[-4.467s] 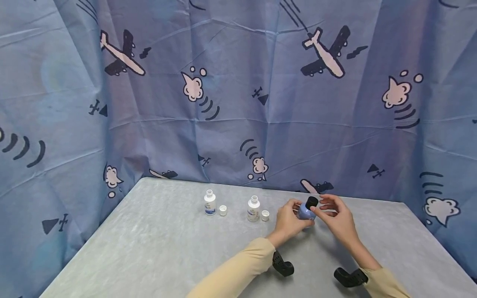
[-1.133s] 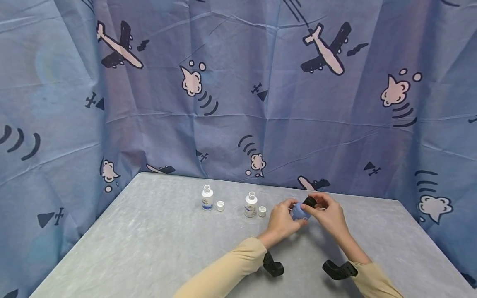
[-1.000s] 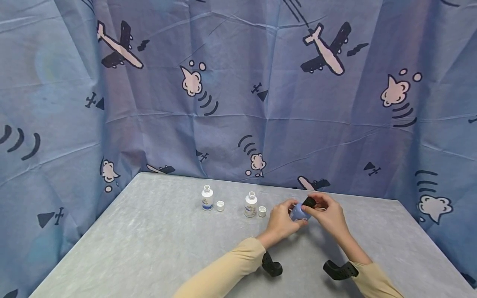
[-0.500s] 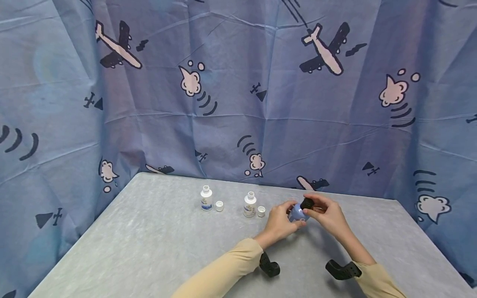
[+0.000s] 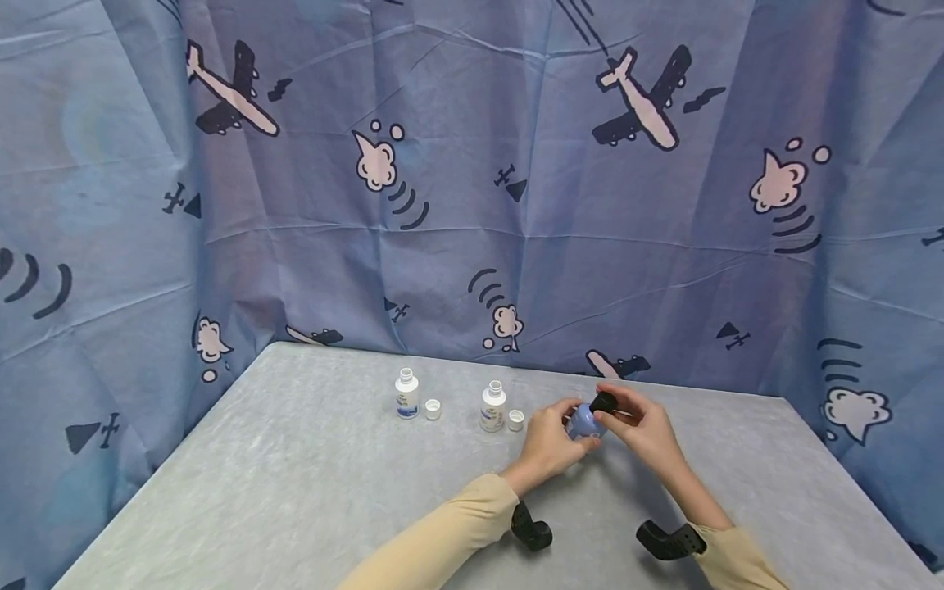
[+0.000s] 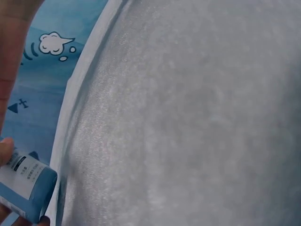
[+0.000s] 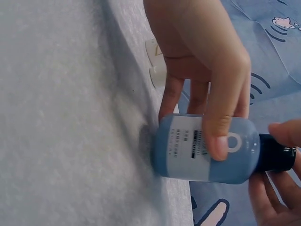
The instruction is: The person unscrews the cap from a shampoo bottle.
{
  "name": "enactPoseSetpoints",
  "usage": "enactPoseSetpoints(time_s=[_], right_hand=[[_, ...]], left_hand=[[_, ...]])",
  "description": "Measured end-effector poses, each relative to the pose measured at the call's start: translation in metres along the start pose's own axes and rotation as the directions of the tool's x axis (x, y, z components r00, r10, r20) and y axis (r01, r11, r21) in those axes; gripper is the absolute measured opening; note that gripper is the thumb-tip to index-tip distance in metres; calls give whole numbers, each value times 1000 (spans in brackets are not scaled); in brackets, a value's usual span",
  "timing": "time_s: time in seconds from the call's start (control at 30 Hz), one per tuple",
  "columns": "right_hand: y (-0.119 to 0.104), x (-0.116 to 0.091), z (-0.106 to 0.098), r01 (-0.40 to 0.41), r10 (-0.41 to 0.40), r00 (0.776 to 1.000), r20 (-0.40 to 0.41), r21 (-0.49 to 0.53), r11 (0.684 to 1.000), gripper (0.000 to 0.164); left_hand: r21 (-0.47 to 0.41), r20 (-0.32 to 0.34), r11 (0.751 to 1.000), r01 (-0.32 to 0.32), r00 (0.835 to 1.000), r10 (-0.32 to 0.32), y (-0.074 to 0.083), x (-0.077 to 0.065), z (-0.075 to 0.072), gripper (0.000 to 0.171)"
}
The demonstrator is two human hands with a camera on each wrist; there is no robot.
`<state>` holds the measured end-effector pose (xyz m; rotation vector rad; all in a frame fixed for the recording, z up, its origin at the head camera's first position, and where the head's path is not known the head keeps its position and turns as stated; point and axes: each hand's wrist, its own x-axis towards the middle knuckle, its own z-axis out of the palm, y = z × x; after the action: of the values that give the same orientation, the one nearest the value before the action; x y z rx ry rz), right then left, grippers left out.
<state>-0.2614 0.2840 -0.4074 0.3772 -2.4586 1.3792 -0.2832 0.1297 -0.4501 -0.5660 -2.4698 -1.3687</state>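
A blue bottle [image 5: 585, 423] with a white label leans to the right, its black cap [image 7: 275, 153] on. My left hand [image 5: 548, 443] grips the body, thumb across the label in the right wrist view. My right hand [image 5: 649, 432] pinches the cap between thumb and fingers. The left wrist view catches only the bottle's lower end [image 6: 42, 193] at its left edge. Left of the hands stand two white bottles, one nearer [image 5: 493, 408] and one farther left [image 5: 406, 397], both upright with uncovered necks. Beside each lies a small white cap, one nearer [image 5: 515, 420], one farther [image 5: 433, 410].
The grey tabletop [image 5: 295, 483] stretches left and toward the front. A blue curtain [image 5: 442, 205] printed with planes hangs behind and at both sides. Black wrist mounts [image 5: 667, 541] sit at the cuffs of the cream sleeves [image 5: 442, 533].
Compared with the oldest frame, the blue bottle tilts more to the right and sits slightly farther left, both hands with it. Over the last second it shifts only a little left.
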Motion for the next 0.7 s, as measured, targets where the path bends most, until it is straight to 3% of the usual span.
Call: enactPoseSetpoints(time_s=[0.2,0.43,0.7], right_hand=[[-2,0,4,-103,98,990,-99,-40,994,47],[-1,3,5,-181,164,974,-157,-102,978,45],[-4,4,2,-150,142,985,-99,-86,985,44]], left_hand=[[6,-46,1000,13,999,-12,1,2,-2,52],[16,-40,1000,15,999,-14,2,2,-2,56],[4,-34,1000,-11,999,12,0,1,-2,54]])
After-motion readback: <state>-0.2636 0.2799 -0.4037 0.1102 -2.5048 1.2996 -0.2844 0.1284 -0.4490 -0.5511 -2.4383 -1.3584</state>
